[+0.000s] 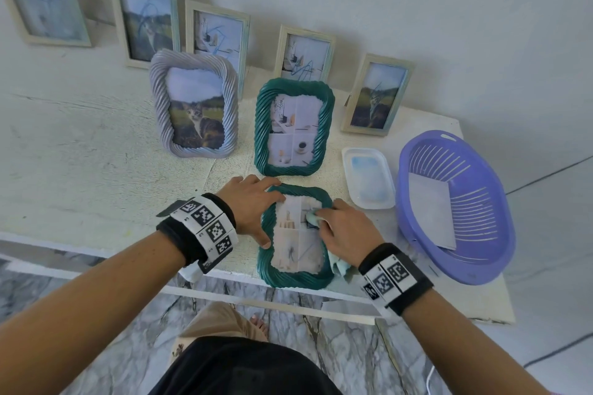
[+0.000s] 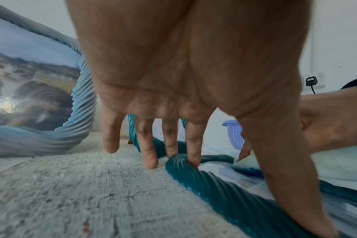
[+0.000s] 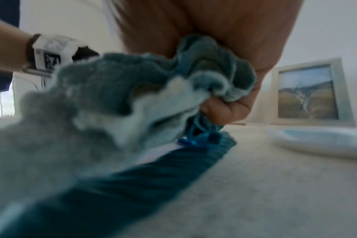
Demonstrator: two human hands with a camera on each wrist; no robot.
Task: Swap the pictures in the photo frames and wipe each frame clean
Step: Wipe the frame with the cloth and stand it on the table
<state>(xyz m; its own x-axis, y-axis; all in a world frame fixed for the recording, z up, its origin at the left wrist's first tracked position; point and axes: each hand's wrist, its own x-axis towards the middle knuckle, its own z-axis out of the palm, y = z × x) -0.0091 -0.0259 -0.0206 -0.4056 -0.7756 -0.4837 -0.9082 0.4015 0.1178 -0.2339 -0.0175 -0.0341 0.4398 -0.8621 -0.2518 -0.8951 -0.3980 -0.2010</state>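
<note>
We see a pale bench (image 1: 96, 154) against a white wall. On its right side sits a purple basket (image 1: 481, 170) with a grey sheet (image 1: 431, 215) lying inside it. Just left of the basket is a white tray (image 1: 368, 178).

A grey twisted frame (image 1: 194, 106) with a cat picture stands up on the bench. Beside it stands a green twisted frame (image 1: 293, 127). Behind them, five pale wooden frames lean on the wall in a row.

A second green frame (image 1: 296, 237) lies flat at the front edge of the bench, face up. Blue scribbles mark its glass.

Our left hand (image 1: 253, 205) is spread flat. Its fingers (image 2: 194, 145) press on the top left corner of the flat frame, and the thumb lies along its left side.

Our right hand (image 1: 345, 231) is curled tight round a light blue cloth (image 3: 153, 90). The cloth is bunched up and pressed on the glass of the flat frame.
</note>
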